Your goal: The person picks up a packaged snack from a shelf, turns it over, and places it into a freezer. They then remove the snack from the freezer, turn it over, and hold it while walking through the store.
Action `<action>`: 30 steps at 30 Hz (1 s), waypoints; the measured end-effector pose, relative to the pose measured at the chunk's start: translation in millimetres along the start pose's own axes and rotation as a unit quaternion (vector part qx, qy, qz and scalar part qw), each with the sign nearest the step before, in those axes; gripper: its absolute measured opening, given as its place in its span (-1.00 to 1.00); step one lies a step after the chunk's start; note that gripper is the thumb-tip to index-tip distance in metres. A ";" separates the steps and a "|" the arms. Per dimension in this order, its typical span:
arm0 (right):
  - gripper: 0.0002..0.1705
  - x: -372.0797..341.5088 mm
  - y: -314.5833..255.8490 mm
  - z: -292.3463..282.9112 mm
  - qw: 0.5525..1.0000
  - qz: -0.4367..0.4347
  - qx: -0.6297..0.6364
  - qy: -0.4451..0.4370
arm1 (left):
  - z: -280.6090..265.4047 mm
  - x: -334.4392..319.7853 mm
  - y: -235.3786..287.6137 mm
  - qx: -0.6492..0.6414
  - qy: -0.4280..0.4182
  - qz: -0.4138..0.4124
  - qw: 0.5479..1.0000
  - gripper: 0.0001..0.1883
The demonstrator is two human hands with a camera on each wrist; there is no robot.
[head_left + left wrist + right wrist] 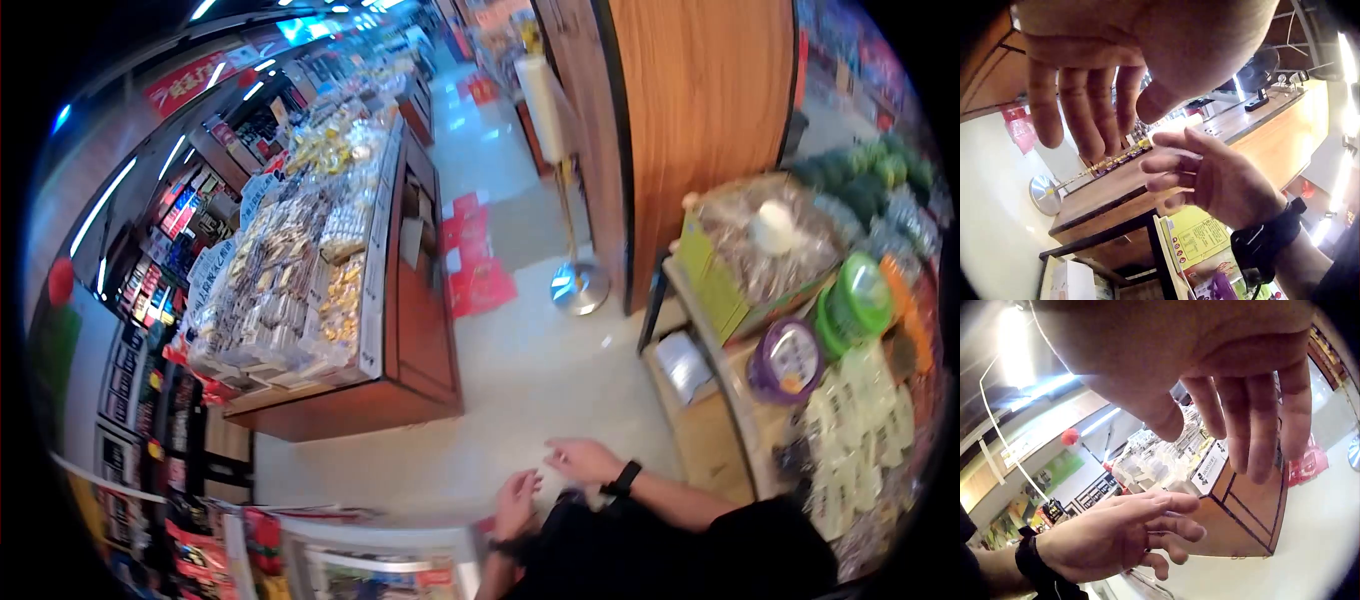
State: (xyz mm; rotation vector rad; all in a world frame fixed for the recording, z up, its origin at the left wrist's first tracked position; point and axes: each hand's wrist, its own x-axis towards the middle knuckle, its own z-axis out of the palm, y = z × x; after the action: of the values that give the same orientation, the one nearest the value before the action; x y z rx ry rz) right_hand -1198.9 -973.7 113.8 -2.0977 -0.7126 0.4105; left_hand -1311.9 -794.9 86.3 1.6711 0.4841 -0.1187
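Note:
Both hands hang in front of the body, a small gap between them, holding nothing. In the head view the left hand is at the bottom centre and the right hand is just to its right. Relaxed, slightly bent fingers show on the left hand at the top of the left wrist view, with the right hand facing it. The right wrist view has the right hand above, fingers loosely extended, and the left hand below. Neither touches any goods.
A counter piled with packaged goods stands left of the aisle. To the right, a shelf holds a green box, a purple tub and pale packets. A round metal stand base is ahead, beside a wooden partition.

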 end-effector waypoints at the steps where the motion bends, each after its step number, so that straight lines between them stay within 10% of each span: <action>1: -0.58 13.9 20.5 12.7 0.997 -0.056 -0.053 0.028 | -1.9 16.3 3.4 -0.001 -0.006 0.005 1.000 -0.68; 13: -0.78 238.5 -18.9 -20.8 0.994 -0.044 -0.095 0.028 | -117.0 213.0 33.4 0.110 -0.042 -0.057 0.991 -0.64; 20: -0.68 328.9 -13.8 -52.3 1.000 -0.025 -0.016 -0.009 | -138.4 334.8 100.9 0.052 -0.002 0.085 0.995 -0.75; 30: -0.67 462.1 23.0 -136.7 0.995 0.023 0.066 0.078 | -142.2 477.4 164.5 0.030 0.031 0.079 0.996 -0.71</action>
State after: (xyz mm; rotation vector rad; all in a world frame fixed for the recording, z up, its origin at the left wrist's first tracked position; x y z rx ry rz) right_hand -758.0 -783.2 159.4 -1.9991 -0.5331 0.3065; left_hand -845.8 -554.2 94.5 1.7687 0.3959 0.0346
